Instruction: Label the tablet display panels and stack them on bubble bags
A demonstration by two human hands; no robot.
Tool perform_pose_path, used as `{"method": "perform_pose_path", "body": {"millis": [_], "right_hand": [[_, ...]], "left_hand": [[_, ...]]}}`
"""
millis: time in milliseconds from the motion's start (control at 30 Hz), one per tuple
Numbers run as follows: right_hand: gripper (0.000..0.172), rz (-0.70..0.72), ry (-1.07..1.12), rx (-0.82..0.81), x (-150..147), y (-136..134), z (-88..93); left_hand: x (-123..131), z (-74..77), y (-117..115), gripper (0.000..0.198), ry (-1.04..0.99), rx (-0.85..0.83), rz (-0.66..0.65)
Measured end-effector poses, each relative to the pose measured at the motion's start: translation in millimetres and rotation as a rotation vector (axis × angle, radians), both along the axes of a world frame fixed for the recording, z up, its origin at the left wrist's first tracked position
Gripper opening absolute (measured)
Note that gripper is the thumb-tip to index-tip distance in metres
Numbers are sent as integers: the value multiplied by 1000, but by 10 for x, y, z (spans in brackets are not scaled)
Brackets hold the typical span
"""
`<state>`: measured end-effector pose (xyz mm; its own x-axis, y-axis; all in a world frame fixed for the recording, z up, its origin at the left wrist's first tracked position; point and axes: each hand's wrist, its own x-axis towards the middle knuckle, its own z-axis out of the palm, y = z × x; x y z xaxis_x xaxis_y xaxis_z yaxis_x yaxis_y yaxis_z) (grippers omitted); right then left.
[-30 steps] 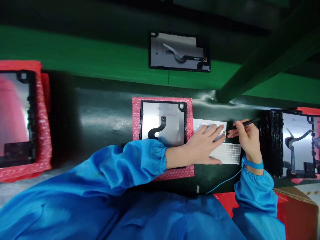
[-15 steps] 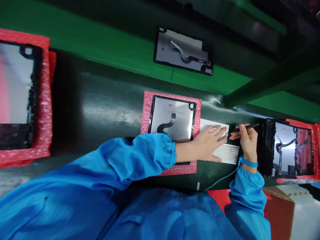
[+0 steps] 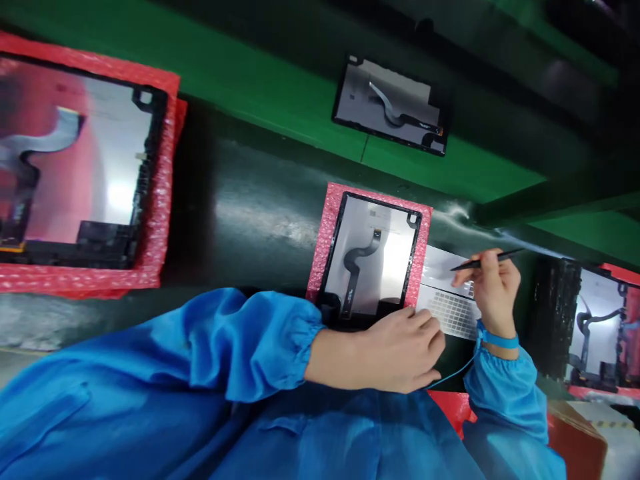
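My right hand (image 3: 495,290) pinches a pair of black tweezers (image 3: 467,265), their tip pointing left over the white sheet of small grey stickers (image 3: 450,312). My left hand (image 3: 400,350), back upward, is by the lower right corner of the tablet screen panel (image 3: 367,267). Its fingers curl under and whatever they hold is hidden. The panel has a silvery back, a black frame and a dark curved flex cable (image 3: 353,267). It lies on a pink bubble-wrap sheet (image 3: 425,233), close beside the sticker sheet.
Another panel (image 3: 390,110) lies on the green ledge behind. A larger-looking panel (image 3: 105,160) on pink bubble wrap (image 3: 163,193) stands at the left. More panels (image 3: 597,327) are at the right, near a cardboard box (image 3: 575,433). A blue cord (image 3: 457,373) runs from my right wrist strap.
My left hand has left the sticker sheet, drawn back toward my body and curled its fingers. My right hand has brought the tweezers over the sheet. The view has shifted left.
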<state>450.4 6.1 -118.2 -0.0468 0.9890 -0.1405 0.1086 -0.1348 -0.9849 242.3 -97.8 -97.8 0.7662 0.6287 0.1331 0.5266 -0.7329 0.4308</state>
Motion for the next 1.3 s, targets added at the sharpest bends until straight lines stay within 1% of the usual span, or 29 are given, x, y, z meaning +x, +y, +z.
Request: {"method": "perform_pose_path", "body": {"millis": [67,133,233,300,400,567,833,967,1100,1300], "right_hand": [[39,79,3,-60,-279,23,-43],[42,134,12,-101,-464,64,-114],[44,153,22,-140,-560,111,-213],[43,148,18,-154,-554,119,-246],[40,154,8,-160,-529,113,-248],[37,172,2,-172,-529,102,-229],[41,164,-24,-162,-561,102,-210],[42,171,-22,-170,-578,114,-187],[41,185,-2,-176,-583,104,-184],[40,187,26,-185,-601,96,-250]], "left_hand": [[-175,-28,-13,44,61,-33,59],[-328,-95,57,43,142,-17,123],[-482,-171,187,49,227,25,190],[-533,-182,234,51,245,45,204],[-559,-171,246,50,235,55,196],[-574,-174,247,48,218,-10,189],[-599,-183,292,47,198,-12,190],[-593,-178,324,56,256,16,246],[-583,-165,340,67,286,-22,256],[-578,-179,343,67,267,-33,278]]}}
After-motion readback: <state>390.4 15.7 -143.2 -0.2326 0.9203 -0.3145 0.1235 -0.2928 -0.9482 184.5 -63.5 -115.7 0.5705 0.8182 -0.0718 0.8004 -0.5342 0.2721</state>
